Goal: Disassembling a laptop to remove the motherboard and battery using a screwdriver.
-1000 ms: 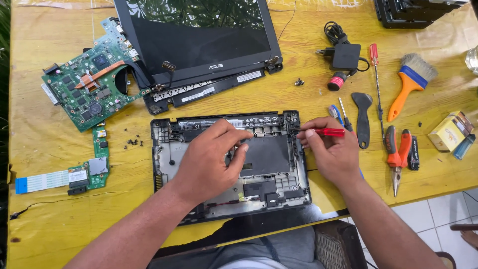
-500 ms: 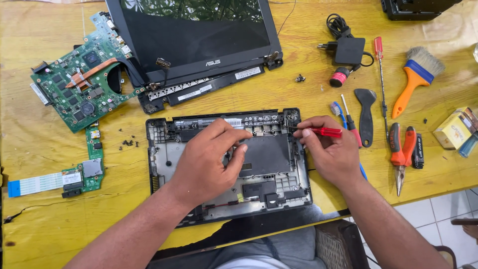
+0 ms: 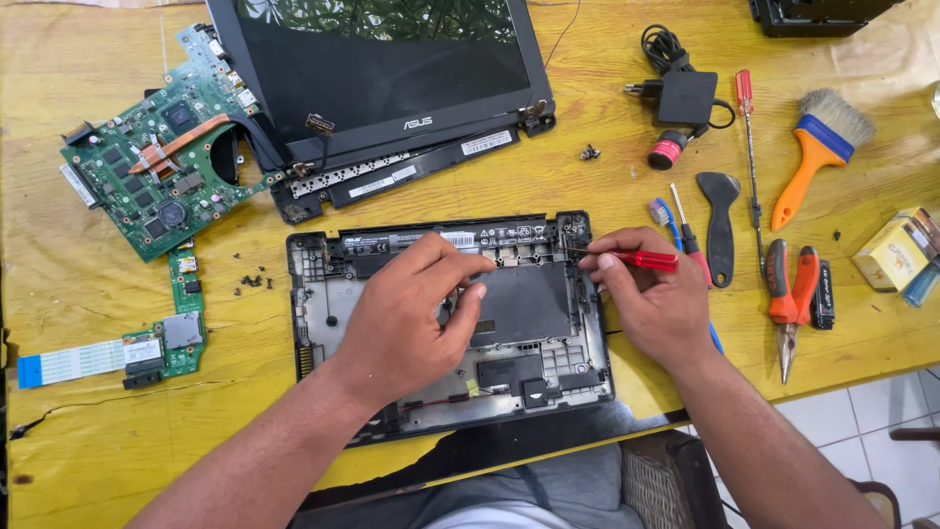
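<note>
A yellow wooden tabletop [image 3: 78, 460] was seen from above, with a dismantled laptop spread over it. At the centre, near the front edge, lay the laptop's black bottom case [image 3: 323, 333], opened upward, its plastic ribs and compartments exposed.

The left hand [image 3: 406, 318] was laid flat on the middle of the case, fingers bent and pressed down on it, with nothing grasped. The right hand [image 3: 656, 299] was placed at the case's right edge and was closed around a small red-handled screwdriver [image 3: 641, 260], held nearly level between thumb and fingers. Its thin shaft was pointed left toward the upper right corner of the case; whether the tip was touching a screw there could not be made out.

Behind the case, the detached screen panel [image 3: 382, 69] was laid dark face up, with a narrow black strip beside its lower edge. To the left, a green motherboard [image 3: 152, 171] with a copper heat pipe was set at an angle, and below it a smaller green board [image 3: 176, 328] with a flat white ribbon cable [image 3: 69, 362] attached.

To the right of the right hand, well apart from the case, tools were lined up: a black pry tool [image 3: 722, 220], a long red-handled screwdriver [image 3: 749, 157], orange-handled pliers [image 3: 788, 294], an orange-handled paintbrush [image 3: 818, 157], and a black power adapter [image 3: 681, 98] with its cord coiled. A few small screws [image 3: 589, 153] were gathered between the screen panel and the case.
</note>
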